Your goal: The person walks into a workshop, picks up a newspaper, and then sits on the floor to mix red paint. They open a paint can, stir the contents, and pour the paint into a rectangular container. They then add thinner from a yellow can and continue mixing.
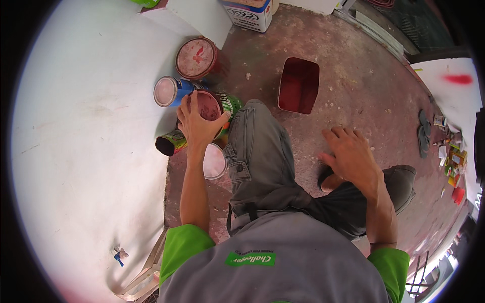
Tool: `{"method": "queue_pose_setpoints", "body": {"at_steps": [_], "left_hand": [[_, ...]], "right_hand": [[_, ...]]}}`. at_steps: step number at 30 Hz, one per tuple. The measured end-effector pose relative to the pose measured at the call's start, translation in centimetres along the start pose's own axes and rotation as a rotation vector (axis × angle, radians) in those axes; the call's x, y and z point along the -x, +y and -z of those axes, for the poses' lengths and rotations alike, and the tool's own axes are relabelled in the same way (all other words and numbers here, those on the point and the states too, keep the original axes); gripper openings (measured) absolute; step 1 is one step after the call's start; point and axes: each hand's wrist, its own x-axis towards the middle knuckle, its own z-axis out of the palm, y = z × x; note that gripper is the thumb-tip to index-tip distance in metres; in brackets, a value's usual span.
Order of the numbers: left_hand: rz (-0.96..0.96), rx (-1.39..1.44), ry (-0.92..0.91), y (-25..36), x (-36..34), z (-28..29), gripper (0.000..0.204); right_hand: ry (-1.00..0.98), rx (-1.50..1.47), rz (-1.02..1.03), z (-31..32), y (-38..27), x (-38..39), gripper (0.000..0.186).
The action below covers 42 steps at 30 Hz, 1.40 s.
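Note:
My left hand [197, 123] spans the top of a green paint can [230, 106] with a dull red, stained top [208, 105]. Its thumb presses one side of the rim and its fingers the other. Beside that wrist a yellow-green cylindrical can [174, 143] lies on its side with its dark end outward. A round pale pink can top [214, 162] shows partly between my forearm and my left leg. My right hand [351, 154] hovers over the floor near my right foot, fingers loosely spread, holding nothing.
Against the white wall [86, 111] stand a blue can [174, 92] and a red-stained bucket [197, 59]. A square tin with a red inside [299, 86] sits ahead, and a white-and-blue tin [248, 15] farther off. Slippers [424, 134] and assorted small containers [454, 159] lie at right.

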Motion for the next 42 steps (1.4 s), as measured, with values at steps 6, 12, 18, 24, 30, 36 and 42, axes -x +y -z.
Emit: {"method": "queue_pose_setpoints", "body": {"at_steps": [6,12,18,24,30,36,42], "left_hand": [[0.064,-0.103,-0.045,-1.0,-0.1,-4.2,0.119],[0.153,-0.129,-0.044,-2.5,0.7,-5.4,0.118],[0.029,0.109,-0.016,-0.8,-5.5,-2.0,0.101],[0.088,0.025,-0.007,0.9,-18.2,-2.4,0.129],[0.333,0.003,-0.136,1.0,-22.1,-5.3,0.152],[0.243,-0.046,-0.104,2.8,-20.4,-4.0,0.143],[0.002,-0.133,0.002,7.5,-15.4,2.2,0.131]], "right_hand": [[-0.015,-0.003,-0.018,0.0,0.0,-0.1,0.052],[0.026,-0.031,0.002,-0.1,0.3,0.1,0.051],[0.005,-0.033,-0.046,0.4,0.6,0.7,0.048],[-0.021,-0.018,-0.098,0.4,0.3,1.6,0.051],[-0.048,-0.085,-0.216,-1.3,1.2,4.3,0.057],[-0.068,-0.095,-0.318,-2.8,2.8,7.2,0.054],[0.002,-0.147,-0.328,-2.1,2.9,7.8,0.051]]}}
